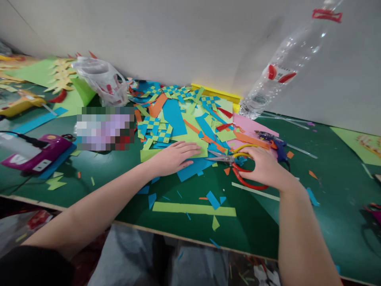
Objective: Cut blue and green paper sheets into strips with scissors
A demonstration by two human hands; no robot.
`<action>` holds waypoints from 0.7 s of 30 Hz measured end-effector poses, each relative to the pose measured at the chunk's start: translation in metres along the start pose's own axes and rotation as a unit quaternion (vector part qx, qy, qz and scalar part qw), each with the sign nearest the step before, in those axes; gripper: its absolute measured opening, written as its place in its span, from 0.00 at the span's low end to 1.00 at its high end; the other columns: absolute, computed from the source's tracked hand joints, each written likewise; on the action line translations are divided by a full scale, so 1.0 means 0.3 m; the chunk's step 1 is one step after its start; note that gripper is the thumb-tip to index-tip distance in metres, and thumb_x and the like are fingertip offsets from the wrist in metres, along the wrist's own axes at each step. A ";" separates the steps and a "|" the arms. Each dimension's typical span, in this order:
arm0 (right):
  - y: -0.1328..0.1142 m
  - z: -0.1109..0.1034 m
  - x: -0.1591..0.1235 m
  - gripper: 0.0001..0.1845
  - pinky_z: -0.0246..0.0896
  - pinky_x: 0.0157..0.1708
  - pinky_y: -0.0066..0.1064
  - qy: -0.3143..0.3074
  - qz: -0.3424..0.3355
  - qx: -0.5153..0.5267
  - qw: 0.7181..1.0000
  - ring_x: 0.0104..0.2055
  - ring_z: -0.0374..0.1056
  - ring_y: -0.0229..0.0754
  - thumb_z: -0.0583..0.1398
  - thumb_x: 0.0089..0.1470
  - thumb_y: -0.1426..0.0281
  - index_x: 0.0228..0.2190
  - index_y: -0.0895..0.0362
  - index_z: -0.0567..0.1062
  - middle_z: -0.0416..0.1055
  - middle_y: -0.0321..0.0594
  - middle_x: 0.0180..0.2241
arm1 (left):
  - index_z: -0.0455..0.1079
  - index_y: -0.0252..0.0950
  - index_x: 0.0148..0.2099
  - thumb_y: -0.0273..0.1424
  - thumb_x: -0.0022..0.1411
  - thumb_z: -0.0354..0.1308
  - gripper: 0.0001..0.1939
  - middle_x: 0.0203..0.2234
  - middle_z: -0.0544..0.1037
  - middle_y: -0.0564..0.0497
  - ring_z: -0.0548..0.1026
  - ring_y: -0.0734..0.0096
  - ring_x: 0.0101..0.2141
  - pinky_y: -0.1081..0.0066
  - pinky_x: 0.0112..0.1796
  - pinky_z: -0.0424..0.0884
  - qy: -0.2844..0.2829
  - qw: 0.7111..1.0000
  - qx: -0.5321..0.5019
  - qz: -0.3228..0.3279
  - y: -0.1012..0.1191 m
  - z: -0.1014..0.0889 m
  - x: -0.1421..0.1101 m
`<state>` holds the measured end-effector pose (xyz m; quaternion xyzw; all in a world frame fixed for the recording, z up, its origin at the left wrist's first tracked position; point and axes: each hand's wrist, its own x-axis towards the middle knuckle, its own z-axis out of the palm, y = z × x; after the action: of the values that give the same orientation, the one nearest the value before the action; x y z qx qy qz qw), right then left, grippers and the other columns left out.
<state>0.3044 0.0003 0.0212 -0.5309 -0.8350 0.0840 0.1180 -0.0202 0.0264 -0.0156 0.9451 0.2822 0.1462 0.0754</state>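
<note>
My left hand lies flat with its fingers stretched out over light green paper and a blue paper sheet. In my right hand are scissors with one yellow and one red handle loop. Their blades are slightly apart and point left toward my left hand, above the edge of the blue sheet. Woven blue-and-green paper pieces lie beyond my left hand. A light green paper strip rests nearer the table edge.
A clear plastic bottle stands at the back right by the wall. To the left are a purple-and-white power strip, a yellow glue gun and a plastic bag. Paper scraps dot the green table.
</note>
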 end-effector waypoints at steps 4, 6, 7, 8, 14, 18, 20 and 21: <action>-0.009 -0.001 0.006 0.20 0.62 0.51 0.46 -0.001 -0.025 0.031 0.999 0.52 0.67 0.50 0.64 0.43 0.65 0.42 0.50 0.73 0.73 0.39 0.49 | 0.55 0.42 0.66 0.34 0.71 0.44 0.22 0.63 0.62 0.51 0.56 0.70 0.64 0.61 0.64 0.50 -0.029 1.000 -0.007 -0.003 -0.005 0.008 0.002; -0.009 0.002 0.007 0.20 0.61 0.52 0.46 -0.004 -0.028 0.033 0.999 0.53 0.67 0.50 0.64 0.44 0.65 0.42 0.51 0.73 0.72 0.39 0.50 | 0.53 0.42 0.67 0.34 0.72 0.43 0.23 0.64 0.60 0.51 0.55 0.70 0.64 0.61 0.64 0.49 -0.040 0.999 -0.010 -0.010 -0.006 0.011 0.002; -0.008 0.004 0.007 0.20 0.61 0.53 0.46 -0.004 -0.027 0.030 0.999 0.54 0.67 0.51 0.64 0.44 0.65 0.42 0.51 0.74 0.72 0.40 0.50 | 0.51 0.42 0.67 0.34 0.72 0.43 0.23 0.64 0.60 0.51 0.54 0.70 0.65 0.61 0.64 0.48 -0.046 0.999 -0.012 -0.013 -0.006 0.013 0.001; -0.005 0.007 0.008 0.21 0.61 0.54 0.47 -0.005 -0.025 0.027 0.999 0.54 0.66 0.51 0.64 0.44 0.65 0.43 0.52 0.74 0.72 0.41 0.50 | 0.50 0.41 0.68 0.34 0.72 0.42 0.24 0.64 0.59 0.51 0.53 0.71 0.65 0.61 0.64 0.47 -0.053 0.998 -0.013 -0.015 -0.006 0.014 0.001; 0.014 0.030 0.011 0.26 0.58 0.57 0.52 -0.013 -0.011 0.005 1.000 0.58 0.63 0.55 0.64 0.45 0.64 0.48 0.54 0.73 0.70 0.46 0.54 | 0.46 0.40 0.69 0.34 0.73 0.39 0.24 0.65 0.58 0.50 0.48 0.72 0.66 0.62 0.64 0.43 -0.086 0.996 -0.011 -0.023 -0.007 0.011 -0.003; 0.024 0.043 0.013 0.27 0.56 0.58 0.51 -0.023 -0.020 -0.012 0.999 0.59 0.62 0.54 0.63 0.48 0.63 0.51 0.55 0.71 0.68 0.47 0.55 | 0.45 0.40 0.69 0.34 0.73 0.39 0.25 0.65 0.57 0.50 0.48 0.72 0.66 0.61 0.64 0.43 -0.092 0.995 -0.012 -0.026 -0.009 0.012 -0.004; 0.029 0.047 0.013 0.28 0.56 0.58 0.51 -0.019 -0.025 -0.015 0.999 0.59 0.62 0.54 0.62 0.49 0.64 0.52 0.56 0.71 0.68 0.48 0.56 | 0.44 0.40 0.69 0.34 0.73 0.39 0.25 0.65 0.57 0.50 0.48 0.72 0.66 0.62 0.64 0.42 -0.092 0.995 -0.010 -0.027 -0.012 0.014 -0.005; 0.032 0.049 0.013 0.28 0.57 0.58 0.51 -0.018 -0.028 -0.015 0.999 0.59 0.62 0.54 0.62 0.49 0.65 0.52 0.56 0.70 0.68 0.48 0.56 | 0.44 0.40 0.69 0.35 0.73 0.39 0.25 0.65 0.57 0.50 0.48 0.72 0.66 0.62 0.65 0.42 -0.093 0.995 -0.008 -0.026 -0.013 0.015 -0.006</action>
<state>0.3070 0.0076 0.0050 -0.5075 -0.8526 0.0782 0.0972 -0.0222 0.0283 -0.0213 0.9463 0.2977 0.0576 0.1124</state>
